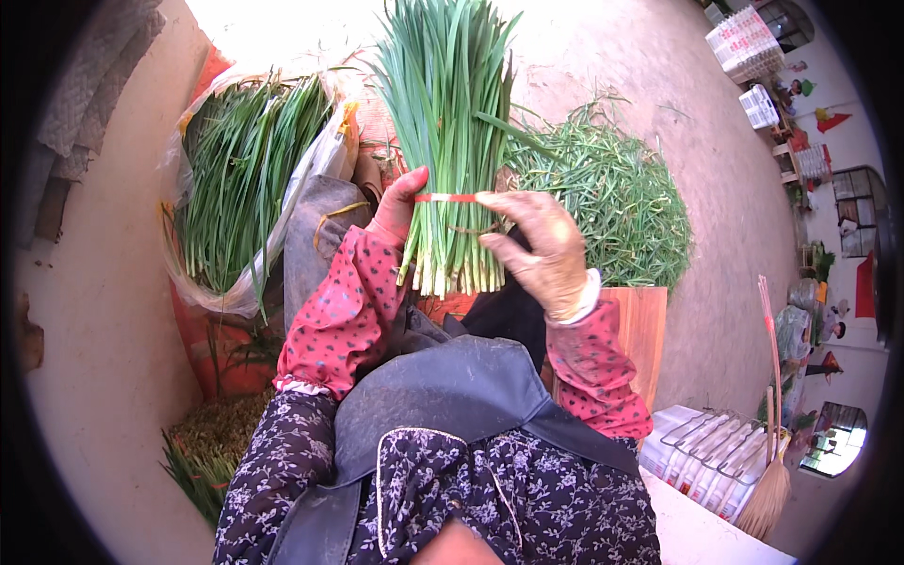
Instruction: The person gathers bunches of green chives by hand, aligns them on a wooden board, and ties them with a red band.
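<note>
A thick bunch of green garlic chives (452, 106) stands upright in front of my chest, its pale cut ends downward. A narrow red band (446, 198) runs across the lower stems. My left hand (397, 212) grips the bunch from the left, thumb beside the band and the other fingers hidden behind the stems. On the right, my right hand (540, 247) wears a soiled tan glove. Its fingertips reach the band's right end, with thumb and forefinger apart. A thin brownish strand (472, 229) crosses the stems below the band.
An open plastic-lined bag (265, 265) full of loose chives leans at the left. Trimmed leaves form a pile (614, 205) at the right, behind a wooden board (643, 339). A broom (766, 498) and stacked white packages (706, 452) stand lower right. More chives (201, 466) lie lower left.
</note>
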`<state>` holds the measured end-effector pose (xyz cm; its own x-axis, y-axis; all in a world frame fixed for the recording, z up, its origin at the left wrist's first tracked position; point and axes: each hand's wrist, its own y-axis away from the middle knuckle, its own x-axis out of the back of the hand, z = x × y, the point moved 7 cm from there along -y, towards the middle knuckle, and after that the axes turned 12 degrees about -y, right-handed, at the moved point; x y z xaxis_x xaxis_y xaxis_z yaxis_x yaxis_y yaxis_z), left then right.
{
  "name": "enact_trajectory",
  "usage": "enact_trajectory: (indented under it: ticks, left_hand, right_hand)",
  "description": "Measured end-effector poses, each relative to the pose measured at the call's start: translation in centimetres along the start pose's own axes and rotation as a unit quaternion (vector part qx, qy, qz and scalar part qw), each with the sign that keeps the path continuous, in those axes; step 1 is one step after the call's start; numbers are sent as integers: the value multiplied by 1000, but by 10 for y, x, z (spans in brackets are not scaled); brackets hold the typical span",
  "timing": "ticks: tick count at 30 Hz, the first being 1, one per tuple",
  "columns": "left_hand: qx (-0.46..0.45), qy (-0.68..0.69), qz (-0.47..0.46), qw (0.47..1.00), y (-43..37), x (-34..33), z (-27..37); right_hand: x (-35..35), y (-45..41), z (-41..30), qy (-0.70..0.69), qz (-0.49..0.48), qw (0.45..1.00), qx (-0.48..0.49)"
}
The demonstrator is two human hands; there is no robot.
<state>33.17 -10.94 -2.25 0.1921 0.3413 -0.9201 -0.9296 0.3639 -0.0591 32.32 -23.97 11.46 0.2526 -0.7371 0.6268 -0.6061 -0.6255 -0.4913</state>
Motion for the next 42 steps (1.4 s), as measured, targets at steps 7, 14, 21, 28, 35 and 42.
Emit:
enact_trajectory:
  ticks: [7, 14, 21, 28, 35, 42]
  left_hand:
    - [-66, 3, 28, 997, 12, 3, 45]
    - [-154, -48, 39, 986, 23, 16, 101]
    - [-150, 15, -5, 989, 39, 31, 95]
    - [-162, -39, 64, 984, 46, 29, 87]
    - [-57, 28, -11, 998, 35, 10, 47]
    - [19, 65, -24, 997, 46, -27, 17]
  right_hand:
    - [-65, 31, -7, -128, -250, 960, 1]
    - [-20, 51, 73, -84, -255, 930, -253]
    - [-50, -63, -45, -48, -29, 985, 165]
    - [-77, 28, -1, -243, -463, 834, -176]
    - [-44, -41, -21, -178, -128, 976, 14]
    - [14, -125, 175, 248, -42, 958, -141]
